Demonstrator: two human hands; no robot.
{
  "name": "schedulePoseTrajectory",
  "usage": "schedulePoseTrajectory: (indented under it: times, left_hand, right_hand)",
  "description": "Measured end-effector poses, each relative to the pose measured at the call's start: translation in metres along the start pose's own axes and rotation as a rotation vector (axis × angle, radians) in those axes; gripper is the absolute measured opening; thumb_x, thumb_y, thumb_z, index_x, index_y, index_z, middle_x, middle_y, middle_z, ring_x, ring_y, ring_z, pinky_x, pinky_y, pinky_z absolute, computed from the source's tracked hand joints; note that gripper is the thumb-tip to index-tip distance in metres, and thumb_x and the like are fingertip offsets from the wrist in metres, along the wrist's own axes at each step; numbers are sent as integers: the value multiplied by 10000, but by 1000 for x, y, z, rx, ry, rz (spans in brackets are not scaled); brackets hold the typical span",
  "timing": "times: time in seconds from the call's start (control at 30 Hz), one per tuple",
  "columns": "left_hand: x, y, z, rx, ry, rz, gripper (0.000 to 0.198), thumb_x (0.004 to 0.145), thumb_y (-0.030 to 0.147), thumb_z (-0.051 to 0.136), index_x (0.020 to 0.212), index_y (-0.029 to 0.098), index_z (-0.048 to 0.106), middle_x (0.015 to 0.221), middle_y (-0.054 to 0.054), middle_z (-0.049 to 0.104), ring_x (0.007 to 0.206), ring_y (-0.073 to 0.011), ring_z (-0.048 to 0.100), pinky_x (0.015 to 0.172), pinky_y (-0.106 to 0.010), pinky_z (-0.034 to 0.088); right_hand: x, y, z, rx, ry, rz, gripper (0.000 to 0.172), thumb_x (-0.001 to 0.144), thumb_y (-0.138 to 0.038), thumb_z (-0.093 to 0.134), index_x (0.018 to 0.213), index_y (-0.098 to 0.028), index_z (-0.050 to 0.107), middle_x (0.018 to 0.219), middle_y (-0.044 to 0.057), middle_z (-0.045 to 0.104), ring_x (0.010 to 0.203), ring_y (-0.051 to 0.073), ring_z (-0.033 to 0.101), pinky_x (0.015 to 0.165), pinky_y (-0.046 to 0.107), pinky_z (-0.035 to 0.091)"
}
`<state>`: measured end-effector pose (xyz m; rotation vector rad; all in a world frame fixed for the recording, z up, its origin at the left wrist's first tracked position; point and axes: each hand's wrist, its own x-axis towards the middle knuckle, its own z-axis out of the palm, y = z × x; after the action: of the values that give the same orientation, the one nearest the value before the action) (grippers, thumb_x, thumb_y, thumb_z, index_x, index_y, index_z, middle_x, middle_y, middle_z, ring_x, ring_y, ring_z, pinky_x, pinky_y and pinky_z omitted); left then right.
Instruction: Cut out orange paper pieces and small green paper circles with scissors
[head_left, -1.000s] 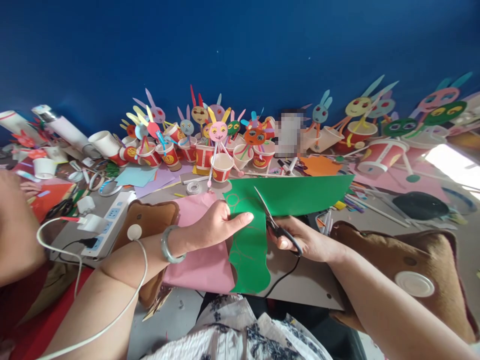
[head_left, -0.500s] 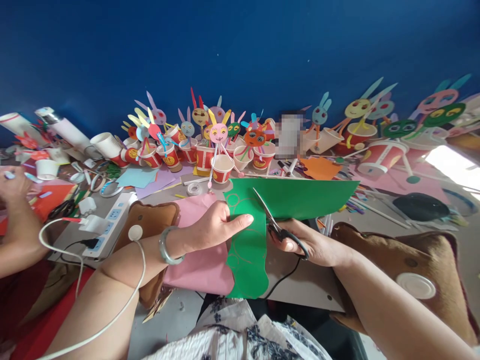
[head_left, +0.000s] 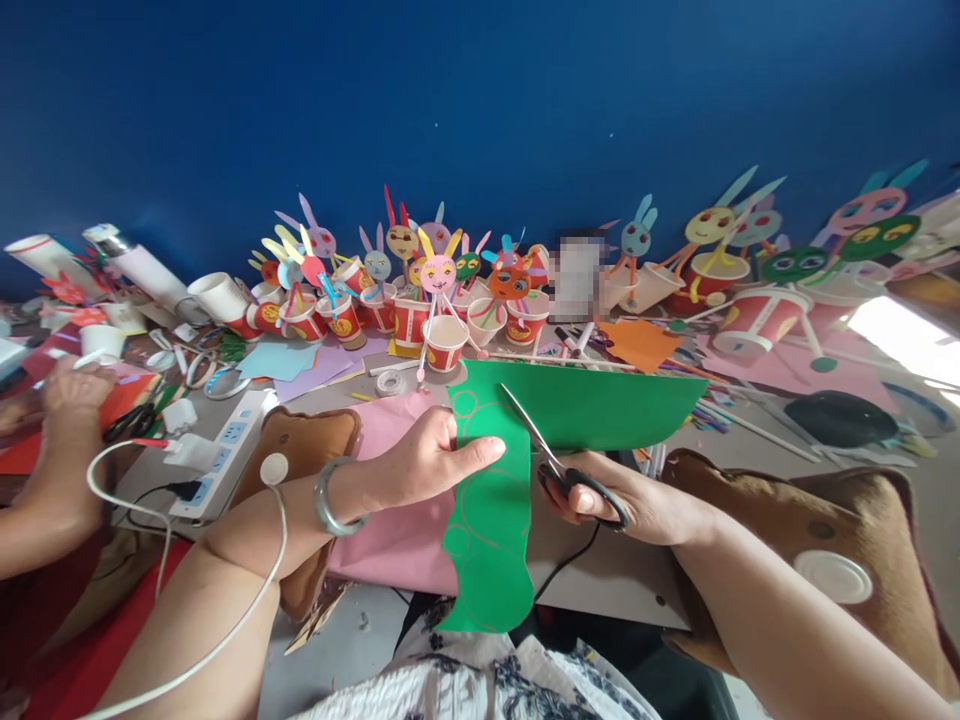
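My left hand (head_left: 427,462) pinches the left part of a green paper sheet (head_left: 491,590), thumb on top and the other fingers hidden behind it. Circles are drawn on the sheet, and its lower end is cut to a rounded edge. Black-handled scissors (head_left: 541,440) are in my right hand (head_left: 626,495), with fingers in the loops. Their blades lie across the green paper at the cut, where a long strip of it still spreads off to the right. A pink sheet (head_left: 390,500) lies under my left wrist.
Paper cups with paper animal heads (head_left: 444,340) line the back by the blue wall. A white power strip (head_left: 225,450) and brown cushions (head_left: 810,530) flank my arms; a white cable (head_left: 262,590) crosses my left forearm. Another person's hand (head_left: 75,400) works at far left.
The green paper's lower end has swung slightly down and left. The scissors have shifted a little, still at the cut. The other person's hand at left has moved right.
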<state>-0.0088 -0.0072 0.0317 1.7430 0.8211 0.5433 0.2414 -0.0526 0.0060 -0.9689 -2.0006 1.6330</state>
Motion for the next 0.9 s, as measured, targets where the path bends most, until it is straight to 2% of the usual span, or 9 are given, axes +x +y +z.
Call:
schedulePoseTrajectory:
  times: [0.07, 0.2, 0.37, 0.57, 0.9]
  left_hand:
    - [-1, 0, 0, -2, 12, -5, 449, 869, 427, 587, 621, 198, 291, 620, 51, 254, 591, -77, 245, 513, -228, 229]
    - [-2, -2, 2, -8, -38, -9, 467, 880, 444, 568, 602, 195, 288, 607, 49, 255, 582, -75, 243, 498, -225, 219]
    - [-4, -9, 6, 14, 51, -54, 496, 821, 519, 628, 597, 199, 324, 561, 62, 266, 568, -78, 271, 472, -215, 229]
    - [-6, -14, 10, 8, 55, -77, 477, 815, 518, 633, 618, 197, 341, 575, 65, 286, 568, -75, 288, 480, -215, 237]
    - [-7, -11, 8, 3, 86, -71, 478, 795, 520, 652, 632, 198, 339, 599, 65, 299, 580, -76, 287, 491, -217, 243]
  right_hand:
    - [-1, -1, 0, 13, -21, -4, 662, 847, -806, 419, 738, -160, 514, 679, -4, 469, 621, 122, 394, 564, 260, 336]
    - [-2, -1, -2, 22, -59, -34, 677, 841, -813, 416, 776, -149, 537, 714, 9, 482, 643, 129, 408, 580, 264, 341]
    - [-2, -1, -3, -13, -58, -49, 688, 831, -816, 431, 799, -140, 554, 724, 11, 490, 651, 133, 420, 588, 264, 343]
    - [-1, -3, -3, -50, -29, -69, 665, 844, -797, 440, 781, -146, 554, 700, 2, 485, 622, 120, 404, 550, 244, 336]
    - [-4, -1, -4, -103, -11, -76, 649, 867, -788, 399, 746, -164, 531, 699, 4, 477, 630, 130, 393, 560, 259, 330]
